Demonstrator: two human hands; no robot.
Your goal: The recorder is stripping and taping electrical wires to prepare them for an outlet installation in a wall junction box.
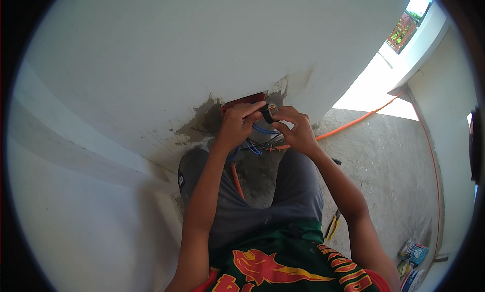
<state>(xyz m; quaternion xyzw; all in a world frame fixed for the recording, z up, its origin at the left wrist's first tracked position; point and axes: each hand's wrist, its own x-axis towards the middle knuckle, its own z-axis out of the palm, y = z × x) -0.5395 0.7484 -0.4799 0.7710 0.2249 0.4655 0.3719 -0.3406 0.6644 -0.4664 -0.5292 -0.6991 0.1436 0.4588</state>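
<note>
Both of my hands meet in front of a red box (246, 99) set in the wall. Between them is a roll of black electrical tape (265, 114) with a pale inner core. My left hand (237, 124) is closed, its thumb and fingers pinching the roll's left side. From the other side, my right hand (297, 129) grips the roll's right edge with thumb and fingers. Blue wires (263, 130) and dark wires (248, 144) hang just under my hands. How the wires enter the box is partly hidden by my fingers.
Rough grey mortar (202, 121) surrounds the box in the white wall (212, 44). An orange conduit (348, 124) runs along the concrete floor, and another orange piece (237, 181) lies between my legs. Yellow-handled pliers (333, 226) lie right of my leg. Coloured packages (414, 254) sit at lower right.
</note>
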